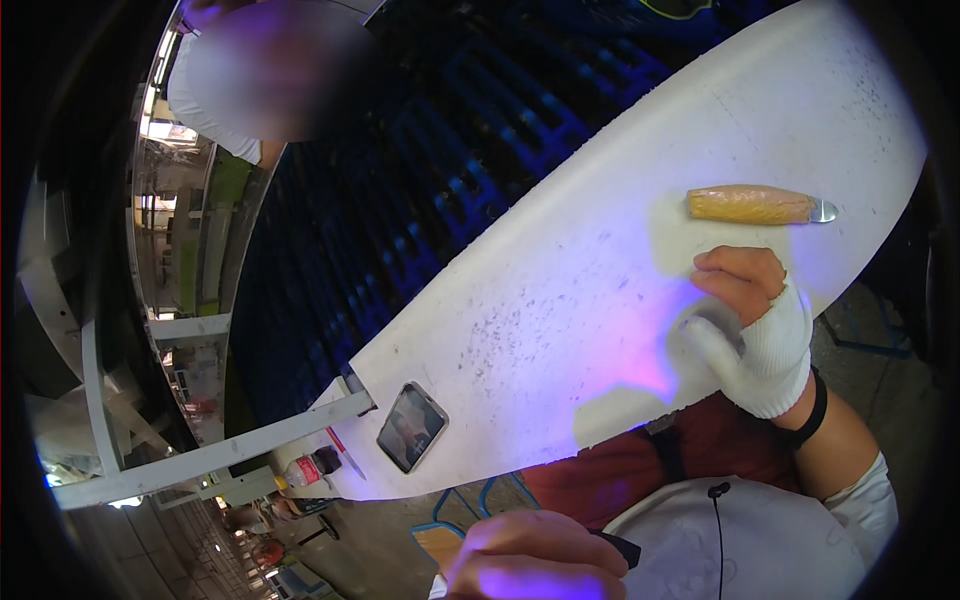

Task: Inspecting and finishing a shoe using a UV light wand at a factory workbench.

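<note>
My right hand, in a white knit glove with bare fingertips, is over the white tabletop. Its fingers are curled in, and whatever they may hold is hidden. Just beyond it lies a short-bladed knife with a yellowish wrapped handle, its blade pointing right; the hand does not touch it. Close to the camera at the lower edge, my left hand is partly cut off, its fingers folded. A dark angular piece shows beside it; I cannot tell whether the hand grips it.
A phone lies at the table's left end, near a thin red-handled tool and a red-labelled bottle. Beyond the table runs a dark slatted surface. A grey metal rail crosses at left. Another person's white sleeve is at upper left.
</note>
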Demonstrator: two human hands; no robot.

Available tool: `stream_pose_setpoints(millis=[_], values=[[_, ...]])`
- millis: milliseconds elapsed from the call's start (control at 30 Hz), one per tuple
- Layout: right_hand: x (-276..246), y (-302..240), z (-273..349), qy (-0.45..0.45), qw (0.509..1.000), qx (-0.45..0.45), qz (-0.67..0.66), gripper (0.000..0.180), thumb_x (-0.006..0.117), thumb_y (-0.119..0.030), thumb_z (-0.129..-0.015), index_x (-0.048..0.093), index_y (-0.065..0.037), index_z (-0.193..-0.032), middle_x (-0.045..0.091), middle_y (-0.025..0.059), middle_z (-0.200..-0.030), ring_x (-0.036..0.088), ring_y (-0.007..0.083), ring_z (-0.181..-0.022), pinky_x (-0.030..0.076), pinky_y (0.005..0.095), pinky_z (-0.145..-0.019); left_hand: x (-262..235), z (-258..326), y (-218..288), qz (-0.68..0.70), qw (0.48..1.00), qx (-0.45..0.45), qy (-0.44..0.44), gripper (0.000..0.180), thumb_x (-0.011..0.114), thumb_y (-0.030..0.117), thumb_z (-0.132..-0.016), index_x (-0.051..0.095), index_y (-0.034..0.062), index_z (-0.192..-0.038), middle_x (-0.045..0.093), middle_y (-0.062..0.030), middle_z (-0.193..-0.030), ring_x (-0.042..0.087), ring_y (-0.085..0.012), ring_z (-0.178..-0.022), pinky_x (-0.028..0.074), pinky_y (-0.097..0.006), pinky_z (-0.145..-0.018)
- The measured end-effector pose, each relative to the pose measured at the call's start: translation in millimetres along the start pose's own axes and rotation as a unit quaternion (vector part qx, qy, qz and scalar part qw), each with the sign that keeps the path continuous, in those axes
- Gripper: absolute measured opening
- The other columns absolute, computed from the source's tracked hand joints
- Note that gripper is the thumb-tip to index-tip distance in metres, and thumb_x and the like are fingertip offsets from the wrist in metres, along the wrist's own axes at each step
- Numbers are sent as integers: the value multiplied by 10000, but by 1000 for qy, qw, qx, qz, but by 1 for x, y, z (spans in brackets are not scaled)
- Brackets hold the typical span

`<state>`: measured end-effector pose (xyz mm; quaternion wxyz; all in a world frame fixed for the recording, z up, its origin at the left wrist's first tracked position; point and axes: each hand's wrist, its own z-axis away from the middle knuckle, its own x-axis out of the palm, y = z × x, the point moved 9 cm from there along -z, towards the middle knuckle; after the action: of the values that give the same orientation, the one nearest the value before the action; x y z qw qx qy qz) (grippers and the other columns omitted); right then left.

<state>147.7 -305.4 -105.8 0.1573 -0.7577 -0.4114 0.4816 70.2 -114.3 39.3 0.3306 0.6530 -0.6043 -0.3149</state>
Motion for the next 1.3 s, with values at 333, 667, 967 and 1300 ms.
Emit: stream_pose_setpoints(millis=[333, 667, 967, 1300], values=[[1, -2, -2, 7, 1000, 1, 17, 426, 829, -46, -742, 701, -45, -1148, 694, 155, -1177, 686, 367, -1026, 565, 453, -867, -8, 15, -2, 42, 996, 45, 68, 185, 680, 253, -1050, 612, 81, -1045, 498, -58, -1017, 618, -310, -813, 596, -418, -566], [3, -1, -1, -4, 1000, 3, 0, 396, 835, -70, -765, 714, -45, -1141, 696, 154, -1160, 684, 361, -1003, 557, 464, -844, -47, 43, -58, -82, 995, -54, -18, 147, 715, 7, -989, 633, -19, -1109, 654, -165, -989, 679, -241, -694, 593, -345, -597], [-3, -1, -6, -15, 1000, -3, -2, 429, 862, -107, -740, 693, -66, -1132, 693, 131, -1147, 670, 349, -1005, 547, 462, -836, -127, 127, -144, -303, 918, -254, 31, 290, 688, 20, -1032, 546, -18, -1282, 619, -79, -974, 619, -124, -798, 543, -271, -712], [1, -3, -6, -20, 1000, -13, -7, 486, 882, -110, -726, 673, -81, -1165, 683, 116, -1153, 654, 339, -987, 541, 463, -835, -120, 120, -146, -358, 913, -195, 22, 252, 753, 46, -991, 628, -17, -1201, 654, -29, -813, 528, -56, -628, 402, -212, -557]])
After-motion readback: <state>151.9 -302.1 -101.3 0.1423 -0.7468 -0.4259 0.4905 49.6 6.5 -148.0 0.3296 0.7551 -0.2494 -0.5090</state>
